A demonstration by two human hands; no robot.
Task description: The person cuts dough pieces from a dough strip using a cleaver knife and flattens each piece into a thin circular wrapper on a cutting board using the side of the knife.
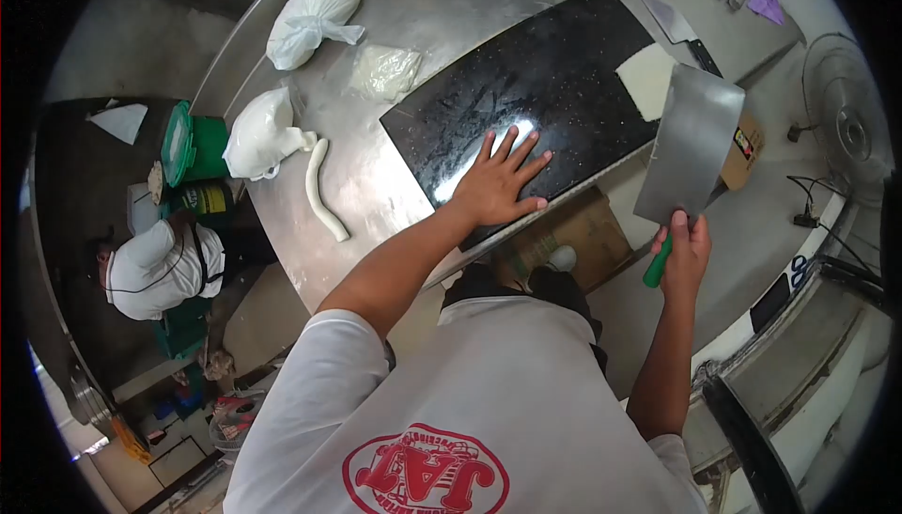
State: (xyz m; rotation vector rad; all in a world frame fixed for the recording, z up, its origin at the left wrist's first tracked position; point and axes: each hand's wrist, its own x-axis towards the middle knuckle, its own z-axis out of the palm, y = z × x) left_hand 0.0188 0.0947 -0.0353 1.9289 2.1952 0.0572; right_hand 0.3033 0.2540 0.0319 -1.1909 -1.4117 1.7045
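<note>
So, the right hand (684, 249) grips the cleaver (692, 143) by its green handle (660, 265), blade pointing far, near the black slab (564, 63)'s right end. The left hand (501, 180) lies splayed on the slab, nearer the white doughy rope (316, 187) off left, long axis running near-far.

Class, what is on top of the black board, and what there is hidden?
The person's left hand rests spread on the black board; a flat white piece lies at its right end. Beneath both, the surface is covered and cannot be seen.
</note>
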